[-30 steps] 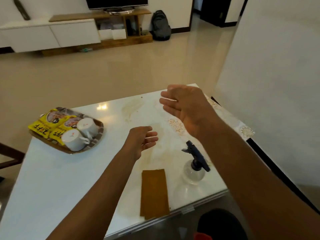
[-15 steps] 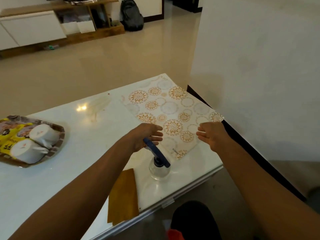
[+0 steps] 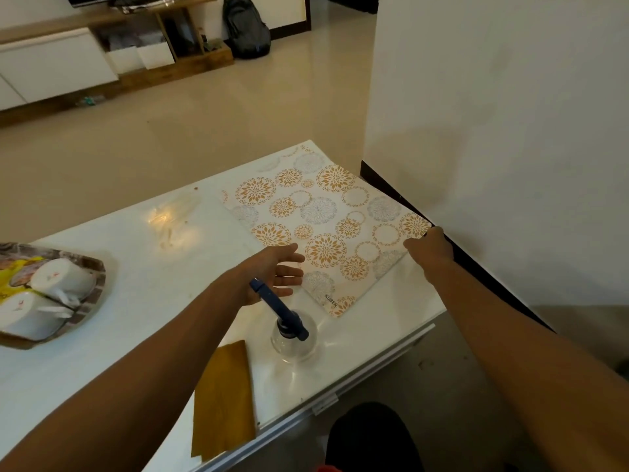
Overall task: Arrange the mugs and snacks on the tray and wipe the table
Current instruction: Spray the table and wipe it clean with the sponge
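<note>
A brown tray [image 3: 89, 303] at the table's left edge holds two white mugs [image 3: 59, 279] lying on their sides and yellow snack packets [image 3: 10, 284]. A flower-patterned placemat [image 3: 326, 229] lies on the right part of the white table [image 3: 143, 267]. My right hand [image 3: 429, 248] pinches the placemat's right corner. My left hand [image 3: 275, 270] hovers with straight fingers over the mat's near left edge, just behind the spray bottle [image 3: 292, 330]. A folded mustard cloth [image 3: 223, 400] lies at the table's near edge.
A white wall [image 3: 493, 131] with a dark skirting stands close to the table's right side. Beige floor lies beyond the table, with a low cabinet [image 3: 58, 66] and a backpack [image 3: 246, 27] at the far wall. Smears [image 3: 170, 216] mark the table's far middle.
The view has shifted slightly. My right hand moved right to the placemat's corner and took hold of it. My left hand spread its fingers near the mat's edge.
</note>
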